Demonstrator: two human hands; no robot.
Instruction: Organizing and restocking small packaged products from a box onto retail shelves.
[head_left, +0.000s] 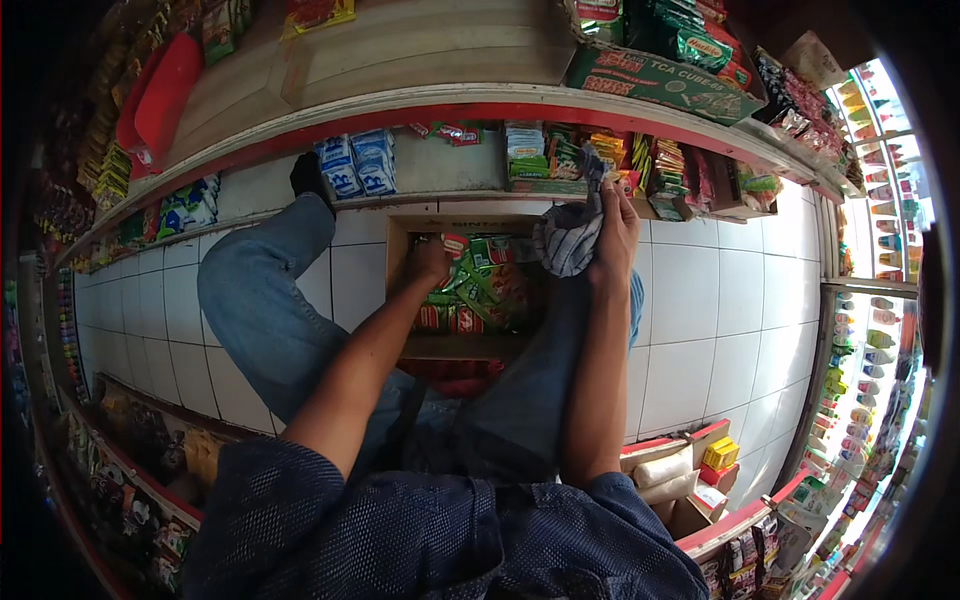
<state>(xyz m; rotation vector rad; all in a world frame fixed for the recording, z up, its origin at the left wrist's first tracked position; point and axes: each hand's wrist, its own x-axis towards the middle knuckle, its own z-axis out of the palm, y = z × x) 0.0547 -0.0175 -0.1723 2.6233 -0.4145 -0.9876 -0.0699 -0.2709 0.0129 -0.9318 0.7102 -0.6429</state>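
An uncovered cardboard box sits on the floor between my legs, holding several green and red seasoning packets. My left hand is inside the box at its left side, with its fingers at a red and green packet; whether it grips this packet is hard to tell. My right hand is raised at the box's right side and holds a grey-blue striped cloth, bunched up and hanging over the box's right edge. The cloth hides part of the box.
Ahead runs a low shelf with blue and white packets and boxed seasoning packets. Above it is a red-edged wooden shelf with a green carton and a red plastic item. Behind me on the right stands a cardboard box.
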